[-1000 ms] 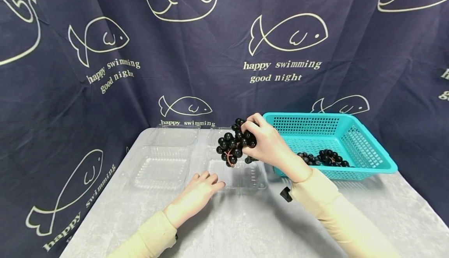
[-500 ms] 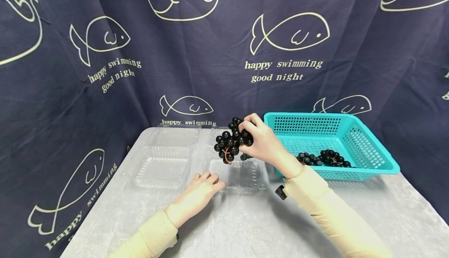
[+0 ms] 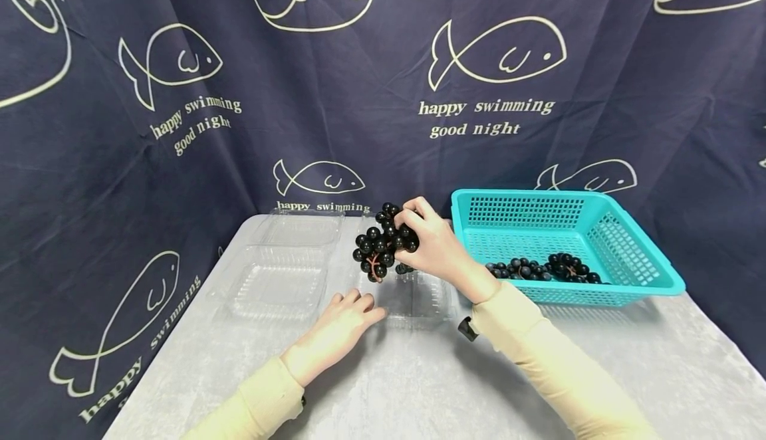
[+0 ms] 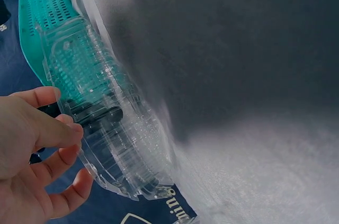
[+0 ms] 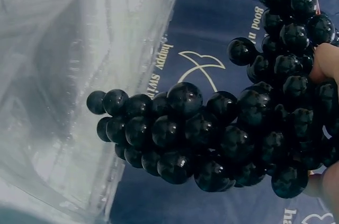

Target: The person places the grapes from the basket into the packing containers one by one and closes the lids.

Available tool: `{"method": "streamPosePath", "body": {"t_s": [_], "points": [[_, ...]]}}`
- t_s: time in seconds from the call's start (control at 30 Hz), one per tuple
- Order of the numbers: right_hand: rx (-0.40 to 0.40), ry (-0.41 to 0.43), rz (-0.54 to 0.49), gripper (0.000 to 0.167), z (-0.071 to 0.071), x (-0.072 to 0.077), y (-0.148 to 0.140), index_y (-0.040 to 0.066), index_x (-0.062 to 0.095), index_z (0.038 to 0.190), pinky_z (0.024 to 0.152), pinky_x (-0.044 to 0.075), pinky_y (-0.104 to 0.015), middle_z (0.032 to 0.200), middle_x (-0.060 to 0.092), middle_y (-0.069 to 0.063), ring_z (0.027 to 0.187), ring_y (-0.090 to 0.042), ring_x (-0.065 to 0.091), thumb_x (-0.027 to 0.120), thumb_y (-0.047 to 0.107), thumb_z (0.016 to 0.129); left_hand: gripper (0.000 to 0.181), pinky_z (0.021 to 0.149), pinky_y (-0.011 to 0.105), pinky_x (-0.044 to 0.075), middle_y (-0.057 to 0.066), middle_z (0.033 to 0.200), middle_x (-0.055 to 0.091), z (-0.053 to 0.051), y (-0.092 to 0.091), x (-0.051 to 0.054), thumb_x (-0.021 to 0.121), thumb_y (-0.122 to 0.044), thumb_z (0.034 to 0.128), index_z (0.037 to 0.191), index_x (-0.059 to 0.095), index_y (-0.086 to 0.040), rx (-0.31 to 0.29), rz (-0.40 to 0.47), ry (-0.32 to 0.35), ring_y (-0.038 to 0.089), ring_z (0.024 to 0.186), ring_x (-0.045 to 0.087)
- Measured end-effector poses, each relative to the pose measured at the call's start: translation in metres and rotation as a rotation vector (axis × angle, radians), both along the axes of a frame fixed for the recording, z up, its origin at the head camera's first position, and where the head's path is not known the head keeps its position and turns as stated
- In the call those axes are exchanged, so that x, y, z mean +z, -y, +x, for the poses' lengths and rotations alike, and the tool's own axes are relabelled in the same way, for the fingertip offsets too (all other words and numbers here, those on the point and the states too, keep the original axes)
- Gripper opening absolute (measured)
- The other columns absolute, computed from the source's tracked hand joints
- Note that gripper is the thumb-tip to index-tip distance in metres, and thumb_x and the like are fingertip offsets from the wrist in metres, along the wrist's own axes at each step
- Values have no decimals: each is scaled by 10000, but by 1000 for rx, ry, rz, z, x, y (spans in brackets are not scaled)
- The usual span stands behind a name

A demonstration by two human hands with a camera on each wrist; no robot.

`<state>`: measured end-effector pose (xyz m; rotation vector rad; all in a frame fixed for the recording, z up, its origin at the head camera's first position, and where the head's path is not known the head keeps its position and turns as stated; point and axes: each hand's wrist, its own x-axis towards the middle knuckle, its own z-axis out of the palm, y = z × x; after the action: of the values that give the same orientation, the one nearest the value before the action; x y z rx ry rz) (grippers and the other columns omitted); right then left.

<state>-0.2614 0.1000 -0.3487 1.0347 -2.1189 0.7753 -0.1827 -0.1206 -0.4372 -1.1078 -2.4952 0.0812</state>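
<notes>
A bunch of black grapes [image 3: 378,244] hangs from my right hand [image 3: 437,244], which grips its right side above a clear plastic container [image 3: 421,300]. The right wrist view shows the grapes [image 5: 201,139] beside thumb and fingertips at the right edge, with clear plastic [image 5: 79,75] to the left. My left hand [image 3: 335,333] is at that container's near left corner; in the left wrist view, the curled fingers of this hand [image 4: 47,155] hold the rim of the clear container [image 4: 116,123]. The grapes and right hand hide the container's back part.
A turquoise basket [image 3: 649,284] at the right holds more dark grapes [image 3: 571,268]. Another clear container [image 3: 275,290] sits at the left, with a further clear tray [image 3: 299,228] behind it. A dark blue curtain [image 3: 383,94] hangs behind the table [image 3: 413,387].
My right hand has moved left with the grapes, away from the basket and further over the clear container. The left hand has stayed in place.
</notes>
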Motion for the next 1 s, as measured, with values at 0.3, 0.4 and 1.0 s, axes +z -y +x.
{"method": "streamPosePath", "body": {"t_s": [0.3,0.4,1.0], "points": [[-29,13,9,394,-3,-8,0,109,572,935,685,478,-320,1019,482,-64,819,-206,535,740,60,582,306,629,263,322,-67,919,523,-2,0,1,596,-93,817,1064,585,-272,-2,22,-2,141,827,451],[-56,30,30,399,-2,-12,-1,109,571,939,696,476,-323,1025,484,-61,824,-205,530,743,62,582,315,633,263,319,-68,922,522,-2,0,1,597,-91,818,1073,587,-276,4,20,12,139,827,445],[-151,83,97,421,-1,-44,-1,122,559,930,711,444,-361,1001,489,-38,796,-211,505,768,76,567,189,652,264,331,-65,1013,555,-1,0,1,527,-217,918,1081,590,-288,15,21,67,136,856,458]]}}
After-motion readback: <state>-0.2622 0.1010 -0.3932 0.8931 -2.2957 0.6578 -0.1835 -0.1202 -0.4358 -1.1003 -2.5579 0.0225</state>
